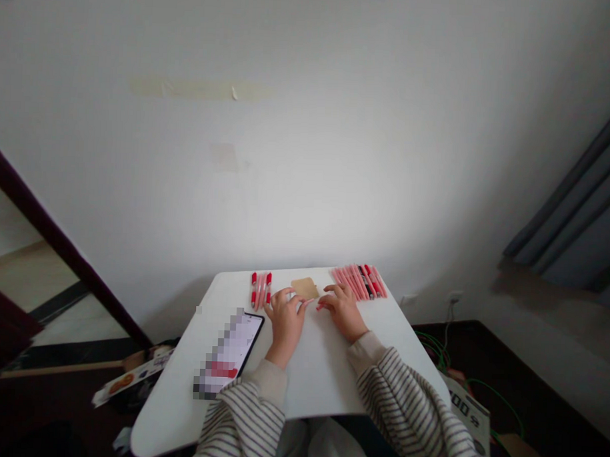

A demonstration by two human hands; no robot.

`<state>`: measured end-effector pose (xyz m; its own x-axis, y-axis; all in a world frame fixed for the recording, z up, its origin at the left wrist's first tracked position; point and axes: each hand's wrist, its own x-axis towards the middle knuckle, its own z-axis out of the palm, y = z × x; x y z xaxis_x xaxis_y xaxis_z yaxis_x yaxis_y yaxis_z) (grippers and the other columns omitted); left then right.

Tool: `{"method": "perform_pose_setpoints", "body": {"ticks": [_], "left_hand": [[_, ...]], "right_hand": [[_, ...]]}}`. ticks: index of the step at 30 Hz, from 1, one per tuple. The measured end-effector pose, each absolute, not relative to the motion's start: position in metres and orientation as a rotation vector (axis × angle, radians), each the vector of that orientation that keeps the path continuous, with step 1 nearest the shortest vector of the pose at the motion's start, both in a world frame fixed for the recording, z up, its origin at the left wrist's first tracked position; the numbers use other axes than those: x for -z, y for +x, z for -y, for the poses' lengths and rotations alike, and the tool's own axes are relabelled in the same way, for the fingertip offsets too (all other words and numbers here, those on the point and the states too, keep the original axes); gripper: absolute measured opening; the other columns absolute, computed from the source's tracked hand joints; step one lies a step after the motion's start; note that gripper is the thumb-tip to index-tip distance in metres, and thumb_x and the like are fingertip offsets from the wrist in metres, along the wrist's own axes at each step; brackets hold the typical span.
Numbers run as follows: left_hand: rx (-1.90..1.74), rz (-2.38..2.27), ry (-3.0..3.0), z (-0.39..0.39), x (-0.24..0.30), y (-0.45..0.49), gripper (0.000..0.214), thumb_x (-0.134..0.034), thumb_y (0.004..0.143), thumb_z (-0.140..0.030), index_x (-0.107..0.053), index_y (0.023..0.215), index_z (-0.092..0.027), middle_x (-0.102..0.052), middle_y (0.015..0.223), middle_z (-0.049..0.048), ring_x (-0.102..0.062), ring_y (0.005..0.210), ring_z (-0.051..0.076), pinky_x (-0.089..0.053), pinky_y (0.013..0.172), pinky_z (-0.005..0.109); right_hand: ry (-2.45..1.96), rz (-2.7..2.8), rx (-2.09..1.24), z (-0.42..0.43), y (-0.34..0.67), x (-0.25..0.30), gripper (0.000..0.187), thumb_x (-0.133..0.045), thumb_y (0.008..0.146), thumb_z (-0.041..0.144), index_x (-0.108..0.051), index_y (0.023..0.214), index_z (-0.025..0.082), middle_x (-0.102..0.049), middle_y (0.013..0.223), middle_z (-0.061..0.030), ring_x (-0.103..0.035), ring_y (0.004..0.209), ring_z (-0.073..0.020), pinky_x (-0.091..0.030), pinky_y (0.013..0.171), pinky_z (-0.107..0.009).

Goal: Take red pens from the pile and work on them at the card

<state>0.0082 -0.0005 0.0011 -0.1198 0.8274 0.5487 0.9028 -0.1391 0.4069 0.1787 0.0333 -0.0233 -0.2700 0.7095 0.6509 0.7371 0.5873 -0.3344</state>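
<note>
My left hand [285, 316] and my right hand [341, 309] rest close together on a small white table [310, 369], fingers curled. Between their fingertips is a thin pink pen [312, 302], pinched at each end by a hand. Just beyond the fingers lies a small tan card [305, 288]. A few red-and-pink pens [261, 288] lie in a row left of my left hand. A larger bundle of pink and red pens [360, 281] lies at the far right corner, beside my right hand.
A phone [229, 352] with a lit screen lies on the table's left part. A white wall stands right behind the table. Grey curtains [580, 225] hang at right. Green cables [433, 349] and printed boxes [471, 411] lie on the dark floor.
</note>
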Motion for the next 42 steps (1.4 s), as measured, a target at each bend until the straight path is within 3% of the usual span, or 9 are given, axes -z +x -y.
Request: {"method": "perform_pose_setpoints", "body": {"ticks": [7, 22, 31, 38, 42], "left_hand": [[1.117, 1.981, -2.041, 0.0013, -0.0023, 0.0068, 0.017, -0.060, 0.085, -0.039, -0.074, 0.089, -0.029, -0.061, 0.120, 0.0056, -0.048, 0.117, 0.026, -0.023, 0.107, 0.054], [1.204, 1.934, -2.096, -0.0013, 0.0006, 0.0067, 0.012, -0.064, 0.082, -0.036, -0.075, 0.083, -0.031, -0.061, 0.118, 0.0035, -0.049, 0.116, 0.025, -0.028, 0.105, 0.053], [1.298, 1.892, -2.119, -0.0045, 0.0022, 0.0061, 0.024, -0.057, 0.086, -0.040, -0.073, 0.075, -0.026, -0.062, 0.115, 0.0046, -0.049, 0.115, 0.024, -0.031, 0.104, 0.048], [1.271, 1.964, -2.067, -0.0021, -0.0028, 0.0052, 0.015, -0.061, 0.084, -0.035, -0.072, 0.091, -0.027, -0.063, 0.117, 0.0046, -0.050, 0.115, 0.023, -0.032, 0.103, 0.044], [1.183, 2.071, -1.985, 0.0002, -0.0062, 0.0029, 0.013, -0.069, 0.077, -0.030, -0.072, 0.089, -0.027, -0.062, 0.117, 0.0041, -0.050, 0.117, 0.025, -0.029, 0.106, 0.050]], "right_hand": [[-1.203, 1.951, 0.096, -0.0300, 0.1786, 0.0160, 0.017, -0.053, 0.094, 0.027, -0.069, 0.100, 0.025, -0.066, 0.096, -0.0058, -0.047, 0.102, -0.0246, -0.040, 0.089, -0.039], [-1.115, 2.005, 0.061, -0.0265, 0.1736, 0.0141, 0.013, -0.062, 0.089, 0.025, -0.071, 0.099, 0.026, -0.066, 0.090, -0.0055, -0.048, 0.096, -0.0234, -0.041, 0.084, -0.037], [-0.980, 1.991, -0.048, -0.0294, 0.1742, 0.0160, 0.013, -0.063, 0.088, 0.025, -0.073, 0.097, 0.024, -0.068, 0.085, -0.0056, -0.050, 0.094, -0.0223, -0.042, 0.085, -0.037], [-1.103, 1.868, -0.052, -0.0292, 0.1759, 0.0178, 0.015, -0.061, 0.090, 0.030, -0.074, 0.096, 0.027, -0.066, 0.091, -0.0058, -0.051, 0.095, -0.0222, -0.042, 0.084, -0.037], [-1.126, 1.762, -0.068, -0.0326, 0.1801, 0.0192, 0.020, -0.056, 0.093, 0.036, -0.072, 0.099, 0.026, -0.068, 0.091, -0.0057, -0.053, 0.096, -0.0224, -0.041, 0.086, -0.037]]}}
